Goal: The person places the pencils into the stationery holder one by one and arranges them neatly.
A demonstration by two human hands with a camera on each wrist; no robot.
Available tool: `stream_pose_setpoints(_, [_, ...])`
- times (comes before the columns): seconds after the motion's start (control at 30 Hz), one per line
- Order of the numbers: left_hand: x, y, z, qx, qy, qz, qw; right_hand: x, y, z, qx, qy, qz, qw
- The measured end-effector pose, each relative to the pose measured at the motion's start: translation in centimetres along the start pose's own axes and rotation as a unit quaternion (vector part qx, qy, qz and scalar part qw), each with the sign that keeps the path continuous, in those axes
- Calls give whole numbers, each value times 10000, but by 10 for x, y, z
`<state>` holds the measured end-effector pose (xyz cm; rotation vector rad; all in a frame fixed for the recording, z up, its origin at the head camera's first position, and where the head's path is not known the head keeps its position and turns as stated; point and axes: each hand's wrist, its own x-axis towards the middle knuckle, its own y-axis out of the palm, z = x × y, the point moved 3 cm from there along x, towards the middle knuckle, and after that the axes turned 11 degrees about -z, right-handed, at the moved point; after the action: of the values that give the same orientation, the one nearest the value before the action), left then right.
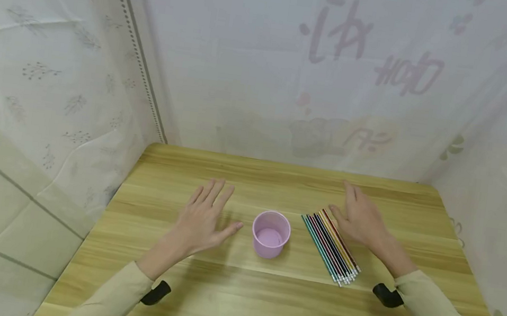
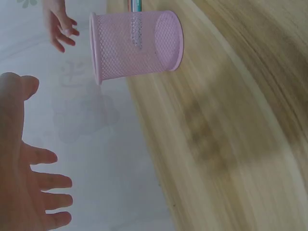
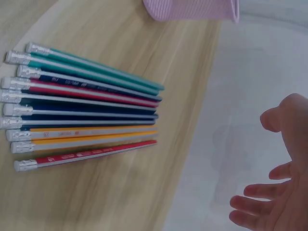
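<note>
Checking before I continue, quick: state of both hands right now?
Left hand: open, holding nothing, left of the pink cup.
Right hand: open, holding nothing, near the pencils.

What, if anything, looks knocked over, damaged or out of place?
Nothing stands out. The pink mesh cup stands upright, and the pencils lie side by side to its right, eraser ends slightly uneven, with no visible breaks.
</note>
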<state>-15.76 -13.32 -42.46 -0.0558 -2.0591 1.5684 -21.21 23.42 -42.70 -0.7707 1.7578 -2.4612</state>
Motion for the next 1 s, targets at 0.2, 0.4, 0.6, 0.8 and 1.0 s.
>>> stream_pose_setpoints(0.2, [-4, 9, 0, -469, -182, -368, 9981, -2, 6, -20, 327, 466, 121, 9983])
stream_pose_setpoints(0.4, [-10, 19, 1, -1170, -467, -740, 9893, -6, 17, -38, 754, 974, 170, 9922])
stream_pose_setpoints(0.6, [-15, 34, 1, -1815, -826, -844, 9763, -10, 27, -47, 1030, 1201, -8, 9874])
stream_pose_setpoints(0.8, [-21, 50, -5, -2494, -1238, -681, 9580, -13, 40, -50, 1281, 1429, -211, 9812])
stream_pose_setpoints(1.0, [-23, 62, -14, -2843, -1351, -585, 9474, -20, 57, -55, 1494, 1734, -143, 9733])
